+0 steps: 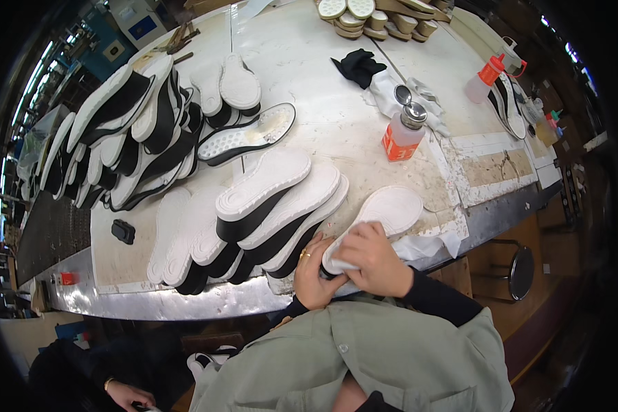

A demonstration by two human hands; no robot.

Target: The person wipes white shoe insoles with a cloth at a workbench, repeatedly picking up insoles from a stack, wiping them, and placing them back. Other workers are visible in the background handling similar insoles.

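Close to the table's front edge, my left hand [312, 276] is closed round the near end of a white shoe sole [397, 207] with a dark underside. My right hand [376, 259] bunches a white cloth [341, 264] and presses it onto the sole's upper face near that same end. The sole lies tilted, its wide end pointing away to the right. Just left of my hands, white-topped, black-sided wedge soles [264, 184] lie in an overlapping stack. Beyond the sole stands a bottle with an orange label and metal cap [403, 134].
A tall heap of black-and-white soles [127, 130] fills the left side. A black cloth [358, 67], a red-capped squeeze bottle [484, 79] and brown-sided soles [374, 20] are farther off. A round stool [520, 272] stands at right. Another person's hand [129, 396] shows at lower left.
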